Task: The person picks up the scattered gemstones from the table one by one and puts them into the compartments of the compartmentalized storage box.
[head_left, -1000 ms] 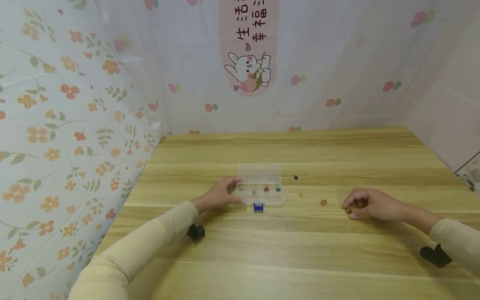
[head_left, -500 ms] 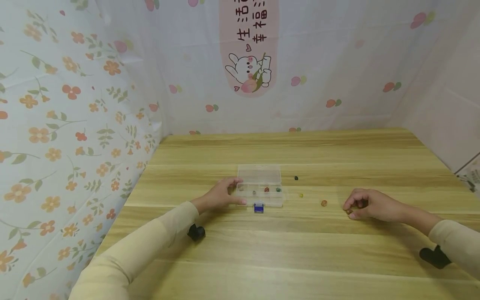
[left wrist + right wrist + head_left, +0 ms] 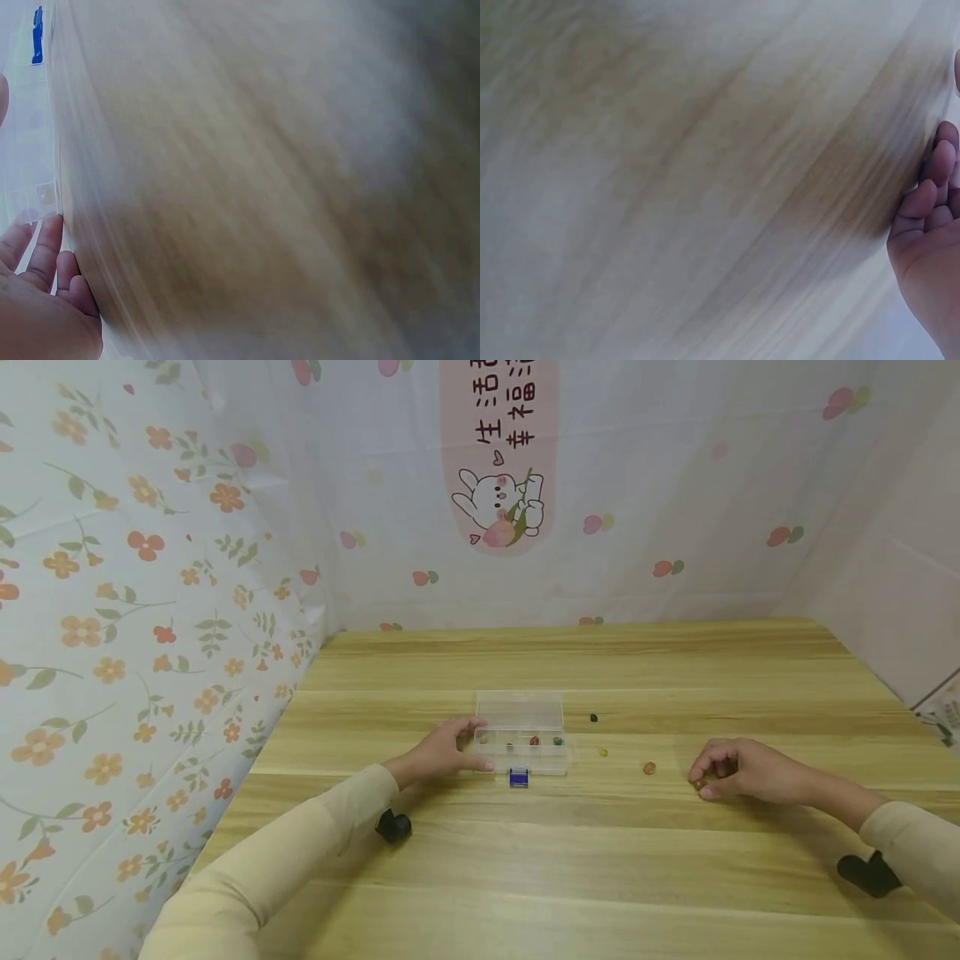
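In the head view my left hand (image 3: 442,747) holds the left end of a clear plastic compartment box (image 3: 553,762), thumb at the front and fingers behind. Its lid (image 3: 519,708) lies folded back, and a blue latch (image 3: 518,777) sits at the front. Small stones lie inside, among them a red stone (image 3: 535,741) and a green stone (image 3: 558,741). To the right, my right hand (image 3: 753,770) pinches a small brown stone (image 3: 699,784) low over the table, partly covered by the fingertips. The left wrist view shows fingers (image 3: 46,251) against the box's end.
Between the box and my right hand lie an orange stone (image 3: 649,768) and a small yellow stone (image 3: 603,752). A dark stone (image 3: 593,717) is farther back. The wooden table (image 3: 525,868) meets patterned cloth (image 3: 645,485) at the back and left.
The right fingertips have come slightly closer together over the brown stone, covering more of it. The left hand and the box stay in place; the head view has shifted very slightly.
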`<state>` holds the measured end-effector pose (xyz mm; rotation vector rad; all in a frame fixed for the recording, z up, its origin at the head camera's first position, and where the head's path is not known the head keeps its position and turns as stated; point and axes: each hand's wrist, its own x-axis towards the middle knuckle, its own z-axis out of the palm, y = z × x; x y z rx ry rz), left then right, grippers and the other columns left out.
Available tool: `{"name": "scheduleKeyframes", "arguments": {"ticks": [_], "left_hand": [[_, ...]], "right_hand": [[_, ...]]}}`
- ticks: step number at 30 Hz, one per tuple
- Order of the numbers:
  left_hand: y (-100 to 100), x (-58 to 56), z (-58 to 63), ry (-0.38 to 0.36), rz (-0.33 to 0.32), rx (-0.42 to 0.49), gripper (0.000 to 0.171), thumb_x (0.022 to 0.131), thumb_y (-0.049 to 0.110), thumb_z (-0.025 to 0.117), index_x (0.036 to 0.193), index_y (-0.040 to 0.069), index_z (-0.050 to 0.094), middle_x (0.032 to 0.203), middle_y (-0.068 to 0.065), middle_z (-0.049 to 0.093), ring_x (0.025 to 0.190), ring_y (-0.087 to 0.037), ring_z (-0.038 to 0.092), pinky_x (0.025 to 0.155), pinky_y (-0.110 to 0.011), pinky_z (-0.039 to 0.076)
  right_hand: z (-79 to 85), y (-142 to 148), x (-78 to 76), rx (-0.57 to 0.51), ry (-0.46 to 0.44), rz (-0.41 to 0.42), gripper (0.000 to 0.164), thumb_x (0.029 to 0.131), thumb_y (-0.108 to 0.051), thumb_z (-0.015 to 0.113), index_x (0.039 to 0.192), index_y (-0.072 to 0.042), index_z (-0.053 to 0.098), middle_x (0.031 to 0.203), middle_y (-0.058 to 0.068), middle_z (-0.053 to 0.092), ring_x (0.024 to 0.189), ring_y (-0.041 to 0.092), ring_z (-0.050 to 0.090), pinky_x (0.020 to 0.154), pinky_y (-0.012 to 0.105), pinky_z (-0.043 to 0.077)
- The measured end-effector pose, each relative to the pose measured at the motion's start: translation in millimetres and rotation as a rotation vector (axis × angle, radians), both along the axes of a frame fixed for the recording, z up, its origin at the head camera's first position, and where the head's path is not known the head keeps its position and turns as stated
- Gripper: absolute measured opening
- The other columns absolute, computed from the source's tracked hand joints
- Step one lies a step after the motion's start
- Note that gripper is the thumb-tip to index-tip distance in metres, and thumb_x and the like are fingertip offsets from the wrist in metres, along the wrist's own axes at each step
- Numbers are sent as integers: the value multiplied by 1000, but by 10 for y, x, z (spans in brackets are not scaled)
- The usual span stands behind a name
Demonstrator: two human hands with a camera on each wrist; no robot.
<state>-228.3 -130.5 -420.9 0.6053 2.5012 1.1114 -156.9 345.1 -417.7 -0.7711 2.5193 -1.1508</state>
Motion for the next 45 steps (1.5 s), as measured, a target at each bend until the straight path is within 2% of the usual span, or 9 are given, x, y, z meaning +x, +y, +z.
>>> {"name": "scheduleKeyframes", "arguments": {"ticks": [11, 20, 28, 31, 38, 41, 45], "left_hand": [[-5, 0, 0, 0, -2, 0, 76, 79, 37, 82, 142, 11, 48, 141, -12, 47, 132, -29, 40, 109, -46, 31], [-5, 15, 15, -8, 3, 5, 75, 79, 36, 82, 142, 12, 48, 139, -11, 47, 131, -29, 40, 108, -47, 32], [-1, 4, 9, -2, 5, 3, 75, 78, 34, 83, 141, 12, 49, 138, -10, 48, 130, -28, 41, 109, -44, 32], [-2, 2, 2, 2, 3, 7, 75, 78, 34, 83, 141, 11, 49, 138, -11, 48, 130, -28, 41, 109, -44, 31], [-7, 5, 0, 1, 1, 15, 75, 78, 34, 83, 141, 11, 49, 139, -11, 47, 131, -28, 41, 109, -43, 31], [-2, 10, 12, -1, 0, 12, 75, 78, 33, 83, 141, 11, 48, 139, -11, 47, 131, -28, 40, 109, -42, 31], [-6, 10, 15, -5, 5, 10, 75, 78, 33, 83, 141, 11, 49, 140, -10, 47, 131, -28, 40, 109, -42, 31]], "right_hand": [[72, -45, -28, 37, -40, -72, 17, 85, -18, 76, 99, -11, 69, 91, 1, 62, 76, 12, 53, 62, 26, 46], [132, -143, -104, 44, 21, -75, 15, 85, -18, 77, 97, -13, 70, 91, -1, 64, 75, 11, 53, 61, 26, 45], [214, -322, -179, 74, 23, -110, 20, 85, -23, 76, 99, -11, 70, 92, 1, 63, 79, 14, 54, 66, 27, 47], [233, -404, -217, 61, 14, -110, 21, 86, -23, 76, 100, -10, 69, 90, 2, 62, 79, 14, 53, 65, 27, 47], [265, -602, -290, -43, 6, -61, 21, 87, -17, 75, 101, -4, 68, 90, 4, 62, 78, 16, 52, 64, 27, 47], [273, -693, -317, -54, -13, -67, 23, 87, -18, 75, 102, -2, 68, 89, 6, 61, 76, 17, 52, 62, 27, 47], [279, -823, -360, -67, 9, -62, 23, 86, -17, 75, 102, -2, 68, 89, 6, 61, 74, 18, 52, 61, 27, 46]]}}
